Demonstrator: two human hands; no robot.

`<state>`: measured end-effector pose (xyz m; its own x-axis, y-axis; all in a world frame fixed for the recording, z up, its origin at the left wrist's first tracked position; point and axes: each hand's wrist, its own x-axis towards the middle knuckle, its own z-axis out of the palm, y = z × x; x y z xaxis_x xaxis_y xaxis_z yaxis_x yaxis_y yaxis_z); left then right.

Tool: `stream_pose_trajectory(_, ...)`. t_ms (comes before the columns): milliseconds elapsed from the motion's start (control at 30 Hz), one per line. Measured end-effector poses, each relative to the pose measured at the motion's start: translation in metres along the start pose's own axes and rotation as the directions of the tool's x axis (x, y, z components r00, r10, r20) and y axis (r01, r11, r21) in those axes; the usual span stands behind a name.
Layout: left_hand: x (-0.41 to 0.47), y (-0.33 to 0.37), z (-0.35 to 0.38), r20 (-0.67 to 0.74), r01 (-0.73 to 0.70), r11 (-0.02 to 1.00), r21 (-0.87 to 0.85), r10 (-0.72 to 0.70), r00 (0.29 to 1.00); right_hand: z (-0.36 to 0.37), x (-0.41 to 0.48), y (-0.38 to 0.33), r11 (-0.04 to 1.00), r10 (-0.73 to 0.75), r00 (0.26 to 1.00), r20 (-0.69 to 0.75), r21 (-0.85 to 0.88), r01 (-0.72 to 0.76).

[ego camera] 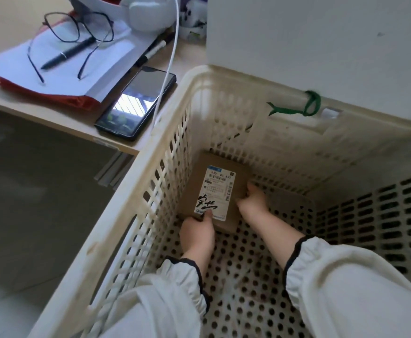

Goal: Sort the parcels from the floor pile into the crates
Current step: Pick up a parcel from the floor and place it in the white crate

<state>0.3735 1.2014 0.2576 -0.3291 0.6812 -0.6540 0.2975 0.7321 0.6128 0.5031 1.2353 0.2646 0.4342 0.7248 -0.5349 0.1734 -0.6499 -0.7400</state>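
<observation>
A small brown cardboard parcel (236, 178) with a white shipping label lies flat on the perforated bottom of a cream plastic crate (136, 196), in its far left corner. My left hand (197, 230) grips the parcel's near edge, thumb on the label. At the parcel's right side, my right hand (252, 201) presses against its edge with fingers curled. Both arms reach down into the crate in pale sleeves with dark cuffs.
A desk (12, 98) stands left of the crate with a phone (136, 103), a white cable (172, 52), glasses (77, 28), a pen and papers on a red folder. A white wall or cabinet (321, 45) rises behind the crate. A green tie (306, 107) loops the far rim.
</observation>
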Motion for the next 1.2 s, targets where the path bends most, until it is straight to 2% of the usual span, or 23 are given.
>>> stream_pose_trajectory(233,0.002,-0.002,-0.003,-0.011,-0.026,0.999,-0.036,0.025,1.000,0.005,-0.001,-0.004,1.000,-0.016,1.000,-0.003,-0.018,0.016)
stream_pose_trajectory(367,0.002,-0.003,-0.007,0.006,-0.036,0.999,-0.025,0.036,0.999,0.003,-0.007,-0.006,0.993,-0.015,0.999,0.031,-0.114,0.019)
stream_pose_trajectory(467,-0.001,0.001,-0.011,0.059,0.016,0.997,-0.074,-0.012,0.998,-0.003,-0.016,-0.011,0.983,-0.016,0.995,0.098,-0.180,0.033)
stream_pose_trajectory(567,-0.019,0.010,-0.017,0.123,0.113,0.988,-0.108,-0.099,0.987,-0.013,-0.034,-0.022,0.980,-0.065,0.996,0.062,-0.186,0.076)
stream_pose_trajectory(600,-0.028,0.015,-0.020,0.132,0.107,0.989,-0.102,-0.093,0.987,-0.016,-0.044,-0.026,0.970,-0.086,0.994,0.065,-0.221,0.099)
stream_pose_trajectory(700,-0.053,0.038,-0.036,0.141,-0.041,0.999,0.009,0.039,0.989,-0.032,-0.078,-0.047,0.914,-0.135,0.984,0.115,-0.369,0.169)
stream_pose_trajectory(800,-0.085,0.067,-0.064,0.219,-0.159,0.982,0.102,0.134,0.967,-0.049,-0.117,-0.073,0.885,-0.160,0.981,0.110,-0.424,0.192)
stream_pose_trajectory(967,-0.140,0.092,-0.115,0.331,-0.240,0.957,0.165,0.176,0.927,-0.066,-0.201,-0.108,0.911,-0.200,0.973,0.118,-0.342,0.229)
stream_pose_trajectory(1100,-0.199,0.084,-0.163,0.382,-0.197,0.974,0.109,0.142,0.913,-0.077,-0.271,-0.120,0.918,-0.252,0.955,0.157,-0.274,0.287)
stream_pose_trajectory(1200,-0.242,0.058,-0.208,0.375,-0.205,0.979,-0.001,0.190,0.907,-0.074,-0.329,-0.124,0.908,-0.319,0.928,0.190,-0.219,0.357)
